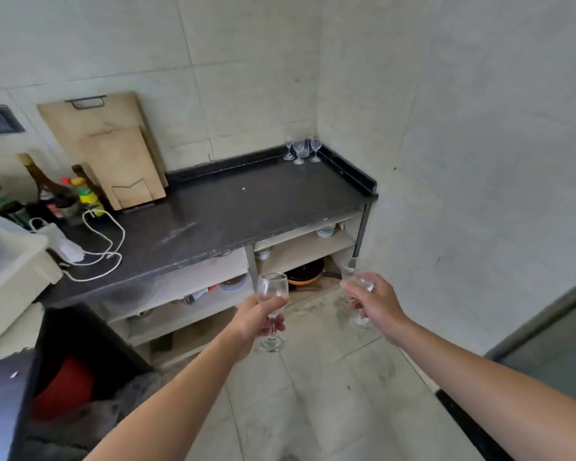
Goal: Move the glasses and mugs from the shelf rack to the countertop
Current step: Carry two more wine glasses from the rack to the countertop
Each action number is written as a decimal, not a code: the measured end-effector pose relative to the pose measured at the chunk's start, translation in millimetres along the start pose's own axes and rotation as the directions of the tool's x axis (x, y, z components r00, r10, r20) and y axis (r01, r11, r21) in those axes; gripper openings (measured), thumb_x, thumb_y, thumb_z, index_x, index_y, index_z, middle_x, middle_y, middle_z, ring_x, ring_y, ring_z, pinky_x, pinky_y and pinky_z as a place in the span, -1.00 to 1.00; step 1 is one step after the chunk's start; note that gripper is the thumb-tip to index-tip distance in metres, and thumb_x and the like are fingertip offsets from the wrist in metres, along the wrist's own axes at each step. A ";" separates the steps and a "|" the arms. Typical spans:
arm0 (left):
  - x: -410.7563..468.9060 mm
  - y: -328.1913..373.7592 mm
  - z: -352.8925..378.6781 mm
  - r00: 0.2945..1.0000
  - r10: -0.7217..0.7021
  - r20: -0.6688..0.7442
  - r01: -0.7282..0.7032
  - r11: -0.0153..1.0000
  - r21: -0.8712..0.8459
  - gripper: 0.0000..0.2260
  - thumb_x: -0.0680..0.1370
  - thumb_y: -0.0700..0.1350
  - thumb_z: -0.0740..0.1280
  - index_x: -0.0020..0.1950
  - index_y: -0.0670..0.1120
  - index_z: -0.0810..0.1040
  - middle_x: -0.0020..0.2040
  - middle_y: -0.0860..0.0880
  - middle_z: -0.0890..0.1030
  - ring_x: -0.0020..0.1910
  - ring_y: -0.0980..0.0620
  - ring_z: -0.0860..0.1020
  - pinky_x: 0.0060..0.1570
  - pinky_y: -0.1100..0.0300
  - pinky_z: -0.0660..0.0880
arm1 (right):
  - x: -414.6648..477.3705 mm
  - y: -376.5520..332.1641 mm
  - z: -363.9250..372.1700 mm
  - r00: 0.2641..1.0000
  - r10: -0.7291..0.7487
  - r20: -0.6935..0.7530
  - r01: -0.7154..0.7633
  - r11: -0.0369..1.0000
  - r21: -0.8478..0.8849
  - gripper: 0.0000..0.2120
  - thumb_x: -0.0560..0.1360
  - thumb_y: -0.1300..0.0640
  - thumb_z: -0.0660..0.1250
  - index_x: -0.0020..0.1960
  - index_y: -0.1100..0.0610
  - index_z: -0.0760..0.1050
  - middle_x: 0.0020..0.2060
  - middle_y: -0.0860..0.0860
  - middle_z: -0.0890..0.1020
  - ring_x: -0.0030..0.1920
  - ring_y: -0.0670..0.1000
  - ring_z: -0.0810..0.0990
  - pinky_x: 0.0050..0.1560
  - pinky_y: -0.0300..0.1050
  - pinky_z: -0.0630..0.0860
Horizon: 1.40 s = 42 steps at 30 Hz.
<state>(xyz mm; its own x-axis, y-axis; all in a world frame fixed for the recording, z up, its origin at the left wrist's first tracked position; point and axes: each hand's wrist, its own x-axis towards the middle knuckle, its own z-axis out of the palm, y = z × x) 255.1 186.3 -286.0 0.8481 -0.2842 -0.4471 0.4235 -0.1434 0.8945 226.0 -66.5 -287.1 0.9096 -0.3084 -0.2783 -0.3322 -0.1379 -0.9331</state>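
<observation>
My left hand (251, 322) grips a clear stemmed wine glass (272, 287) by its stem, upright, over the floor in front of the counter. My right hand (374, 304) holds a second clear stemmed glass (353, 271), its fingers wrapped round the bowl and stem. Both glasses hang in the air below the level of the black countertop (233, 207). Three stemmed glasses (301, 149) stand together in the counter's far right corner against the tiled wall.
Wooden cutting boards (113, 151) lean on the wall at the counter's left, beside bottles (64, 191) and a white cable (103, 241). A white plastic bin (7, 257) sits far left. Open shelves (306, 244) under the counter hold bowls and a pan.
</observation>
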 end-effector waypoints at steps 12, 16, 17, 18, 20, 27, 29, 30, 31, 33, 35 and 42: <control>215.0 108.9 27.0 0.997 -0.016 0.076 0.012 0.998 0.055 -0.61 0.42 0.06 0.46 0.08 -0.18 0.51 -0.27 -0.16 0.60 -0.30 -0.08 0.55 -0.23 0.11 0.40 | 189.4 -46.8 -47.8 0.990 0.019 -0.142 -0.013 0.999 0.044 -0.66 0.40 -0.08 0.50 0.08 -0.06 0.46 0.02 0.10 0.63 -0.23 -0.01 0.68 -0.18 -0.10 0.48; 293.0 140.8 40.0 0.999 -0.018 0.036 0.017 0.999 0.037 -0.63 0.45 0.01 0.46 0.11 -0.17 0.49 -0.19 -0.16 0.59 -0.29 -0.06 0.59 -0.31 0.18 0.47 | 281.7 -51.4 -64.4 0.993 0.019 -0.115 -0.015 0.999 0.033 -0.54 0.38 -0.12 0.51 0.18 0.01 0.47 -0.07 0.08 0.64 -0.13 0.06 0.69 -0.10 -0.03 0.51; 312.7 149.9 43.5 1.000 -0.013 0.016 0.012 0.999 0.039 -0.63 0.45 0.01 0.46 0.11 -0.17 0.50 -0.21 -0.15 0.58 -0.30 -0.04 0.59 -0.29 0.18 0.47 | 306.2 -54.5 -68.3 0.994 0.017 -0.107 -0.014 1.000 0.028 -0.52 0.38 -0.11 0.51 0.20 0.02 0.47 -0.08 0.08 0.63 -0.09 0.10 0.68 -0.06 -0.01 0.51; 332.3 159.6 46.9 1.000 -0.009 -0.003 0.009 0.999 0.040 -0.65 0.45 0.00 0.46 0.10 -0.18 0.50 -0.23 -0.14 0.58 -0.31 -0.04 0.59 -0.27 0.17 0.46 | 329.9 -58.9 -72.5 0.995 0.016 -0.096 -0.014 1.000 0.021 -0.52 0.38 -0.11 0.50 0.21 0.03 0.46 -0.07 0.07 0.63 -0.07 0.11 0.67 -0.06 -0.01 0.51; 369.6 179.0 53.5 1.000 -0.010 -0.027 0.011 0.999 0.032 -0.66 0.46 -0.01 0.45 0.10 -0.19 0.50 -0.24 -0.14 0.58 -0.30 -0.05 0.58 -0.21 0.12 0.45 | 373.7 -70.3 -80.1 0.998 0.017 -0.067 -0.016 1.000 0.012 -0.52 0.39 -0.11 0.49 0.22 0.01 0.45 -0.06 0.07 0.63 -0.12 0.06 0.69 -0.17 -0.11 0.54; 462.9 228.7 61.4 0.994 -0.042 -0.106 0.036 0.998 -0.060 -0.63 0.48 0.00 0.43 0.19 -0.13 0.45 -0.15 -0.16 0.60 -0.24 -0.06 0.62 -0.34 0.22 0.49 | 500.2 -116.3 -85.1 1.000 0.002 0.028 0.000 0.999 -0.052 -0.47 0.36 -0.09 0.51 0.25 -0.04 0.40 0.11 0.03 0.57 -0.20 -0.06 0.70 -0.22 -0.20 0.52; 486.2 237.9 57.3 0.991 -0.058 -0.121 0.051 0.997 -0.063 -0.63 0.47 -0.01 0.44 0.19 -0.12 0.45 -0.15 -0.16 0.61 -0.24 -0.06 0.63 -0.34 0.24 0.48 | 531.3 -124.7 -79.3 0.999 0.006 0.051 -0.002 0.997 -0.077 -0.46 0.32 -0.13 0.52 0.21 -0.06 0.40 0.08 -0.02 0.60 -0.19 -0.06 0.71 -0.14 -0.11 0.55; 498.9 241.6 54.0 0.989 -0.068 -0.129 0.060 0.996 -0.064 -0.63 0.47 -0.01 0.44 0.20 -0.12 0.45 -0.15 -0.16 0.61 -0.24 -0.06 0.63 -0.30 0.22 0.47 | 546.6 -127.8 -75.6 0.998 0.009 0.060 -0.003 0.996 -0.091 -0.45 0.29 -0.14 0.52 0.19 -0.07 0.41 0.05 -0.04 0.62 -0.19 -0.07 0.71 -0.11 -0.07 0.57; 512.3 244.8 50.0 0.988 -0.074 -0.136 0.066 0.996 -0.065 -0.63 0.47 -0.02 0.44 0.20 -0.12 0.45 -0.14 -0.17 0.62 -0.23 -0.06 0.64 -0.27 0.20 0.48 | 561.9 -130.0 -71.3 0.998 0.013 0.064 -0.006 0.995 -0.103 -0.44 0.27 -0.15 0.52 0.18 -0.07 0.41 0.02 -0.05 0.64 -0.18 -0.08 0.71 -0.09 -0.04 0.58; 542.3 252.2 41.1 0.986 -0.081 -0.149 0.072 0.995 -0.066 -0.62 0.46 -0.04 0.46 0.20 -0.14 0.45 -0.14 -0.17 0.63 -0.21 -0.08 0.64 -0.22 0.17 0.49 | 593.3 -133.8 -61.1 0.998 0.024 0.050 -0.018 0.993 -0.118 -0.41 0.23 -0.16 0.52 0.18 -0.05 0.41 -0.03 -0.05 0.66 -0.12 -0.04 0.70 -0.02 0.02 0.59; 576.3 259.5 31.4 0.984 -0.082 -0.160 0.070 0.994 -0.081 -0.61 0.44 -0.09 0.48 0.19 -0.16 0.45 -0.14 -0.16 0.62 -0.21 -0.09 0.64 -0.16 0.13 0.52 | 624.7 -139.5 -50.1 0.999 0.026 0.041 -0.020 0.990 -0.141 -0.43 0.23 -0.14 0.53 0.16 -0.06 0.42 -0.03 -0.05 0.64 -0.02 0.00 0.65 -0.01 -0.01 0.56; 709.7 284.8 -0.7 0.979 -0.062 -0.195 0.060 0.998 -0.019 -0.59 0.35 -0.16 0.55 0.12 -0.08 0.47 0.04 -0.11 0.62 -0.02 -0.05 0.60 0.03 0.07 0.52 | 741.3 -159.4 -12.2 0.998 0.052 0.029 -0.042 0.961 -0.275 -0.37 0.17 -0.14 0.56 0.18 -0.07 0.43 0.00 -0.15 0.54 -0.02 -0.11 0.56 -0.09 -0.17 0.42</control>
<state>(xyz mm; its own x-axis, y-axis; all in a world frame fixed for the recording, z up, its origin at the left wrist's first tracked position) 977.8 -55.5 -348.6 0.8659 -0.0846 -0.4931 0.4793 -0.1423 0.8660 950.2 -284.6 -341.9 0.8980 -0.2878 -0.3329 -0.4260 -0.3782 -0.8219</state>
